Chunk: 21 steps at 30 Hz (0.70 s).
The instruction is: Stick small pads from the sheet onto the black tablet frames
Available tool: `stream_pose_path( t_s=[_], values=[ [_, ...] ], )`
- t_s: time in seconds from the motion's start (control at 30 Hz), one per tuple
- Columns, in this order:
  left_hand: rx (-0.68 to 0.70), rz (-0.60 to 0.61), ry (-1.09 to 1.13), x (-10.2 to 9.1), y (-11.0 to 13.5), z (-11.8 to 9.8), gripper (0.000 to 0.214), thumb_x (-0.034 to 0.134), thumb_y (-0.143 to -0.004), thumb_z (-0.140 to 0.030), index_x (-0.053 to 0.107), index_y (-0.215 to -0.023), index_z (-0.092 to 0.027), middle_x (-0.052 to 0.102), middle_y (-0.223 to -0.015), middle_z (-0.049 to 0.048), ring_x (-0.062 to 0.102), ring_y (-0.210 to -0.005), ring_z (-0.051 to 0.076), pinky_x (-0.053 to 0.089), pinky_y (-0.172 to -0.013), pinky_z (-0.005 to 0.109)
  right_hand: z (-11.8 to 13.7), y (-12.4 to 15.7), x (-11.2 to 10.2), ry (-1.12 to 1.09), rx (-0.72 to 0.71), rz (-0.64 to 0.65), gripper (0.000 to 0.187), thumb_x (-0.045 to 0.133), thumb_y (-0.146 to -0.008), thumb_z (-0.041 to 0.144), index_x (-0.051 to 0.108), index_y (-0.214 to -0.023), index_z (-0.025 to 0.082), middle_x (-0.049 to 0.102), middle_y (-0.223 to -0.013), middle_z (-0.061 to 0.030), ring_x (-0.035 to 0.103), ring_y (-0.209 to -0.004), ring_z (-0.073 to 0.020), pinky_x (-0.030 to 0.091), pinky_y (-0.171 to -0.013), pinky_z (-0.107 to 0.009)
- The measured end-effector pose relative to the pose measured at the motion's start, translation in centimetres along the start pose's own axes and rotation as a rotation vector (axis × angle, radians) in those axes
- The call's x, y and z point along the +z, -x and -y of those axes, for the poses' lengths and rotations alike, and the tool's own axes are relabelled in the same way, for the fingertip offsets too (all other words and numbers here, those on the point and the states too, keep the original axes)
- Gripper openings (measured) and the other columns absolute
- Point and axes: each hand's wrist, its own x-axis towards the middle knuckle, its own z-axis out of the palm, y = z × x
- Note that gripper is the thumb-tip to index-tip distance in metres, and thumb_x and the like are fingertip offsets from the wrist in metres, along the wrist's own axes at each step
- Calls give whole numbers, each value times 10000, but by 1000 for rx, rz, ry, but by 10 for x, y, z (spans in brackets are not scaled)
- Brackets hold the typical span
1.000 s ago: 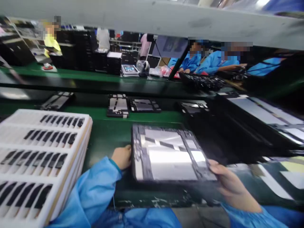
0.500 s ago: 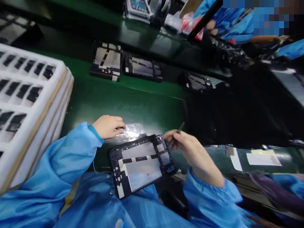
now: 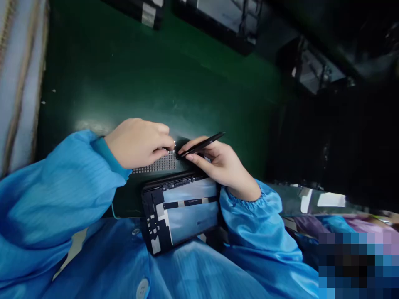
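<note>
My left hand point(image 3: 141, 143) has its fingers curled shut on the upper right part of a clear sheet point(image 3: 156, 165) covered with rows of small grey squares. In my right hand point(image 3: 222, 164) is a pair of black tweezers point(image 3: 207, 142), held like a pen, with the points down beside the sheet's right end and my left fingertips. Whether the tips grip a square is too small to tell. Just below the sheet lies an opened tablet point(image 3: 190, 220), its inside facing up, near my body. My right hand and sleeve cover its upper right end.
Further tablet housings point(image 3: 218, 18) stand along the far side of the green bench point(image 3: 149, 79). Stacked white foam trays point(image 3: 20, 83) rise at the left edge. Black sheeting point(image 3: 336, 141) covers the right side, with white paper pieces point(image 3: 332, 199) by the front edge.
My right hand has moved left from the tablet's upper right corner to the sheet, bringing the tweezers beside my left fingers. The view has tilted down and closer to the bench.
</note>
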Motion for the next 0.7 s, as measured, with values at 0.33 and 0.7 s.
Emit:
stream_pose_path(
  t_s=[0.33, 0.7],
  values=[
    [-32, 3, -44, -3, -3, -4, 287, 590, -1040, -329, 847, -1167, -344, 791, -1118, -17, 658, -839, 153, 317, -655, 313, 6, -5, 0, 116, -24, -4, 131, 757, -1055, 298, 791, -1136, 201, 827, -1132, -69, 795, -1065, -221, 633, -988, -368],
    [-31, -19, 42, 1, -5, -10, 284, 615, -984, -417, 786, -1174, -294, 709, -1076, 14, 745, -1125, 281, 533, -928, 369, 41, 85, 98, -216, 112, -611, 231, 754, -1053, 192, 766, -1219, 352, 810, -1109, -23, 818, -1066, -210, 714, -976, -410]
  ],
)
